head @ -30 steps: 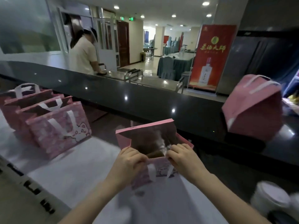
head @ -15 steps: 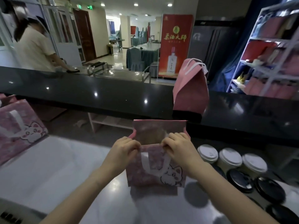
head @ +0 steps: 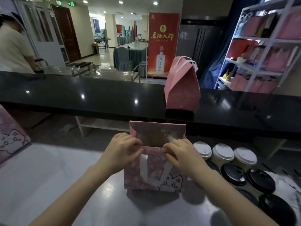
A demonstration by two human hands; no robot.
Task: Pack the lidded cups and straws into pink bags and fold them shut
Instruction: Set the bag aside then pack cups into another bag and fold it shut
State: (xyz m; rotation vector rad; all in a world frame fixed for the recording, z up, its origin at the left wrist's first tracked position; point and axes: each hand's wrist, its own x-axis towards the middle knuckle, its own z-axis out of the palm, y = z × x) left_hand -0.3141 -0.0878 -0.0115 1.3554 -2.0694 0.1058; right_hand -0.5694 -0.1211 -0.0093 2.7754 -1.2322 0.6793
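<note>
Left hand and right hand each pinch the near rim of the pink bag, which stands right between them. Looks like the mouth-opening step to me. 3 lidded cups sit just right of the right hand, so next up that hand probably needs to let go and grab 1.

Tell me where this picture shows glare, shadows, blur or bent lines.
Head view: ceiling lights reflect as small bright spots on the black counter. Head view: the pink bag, pinched by the left hand and right hand, casts a soft shadow on the white table. Head view: the shelf at the right edge leans and looks smeared, a wide-angle effect.
</note>
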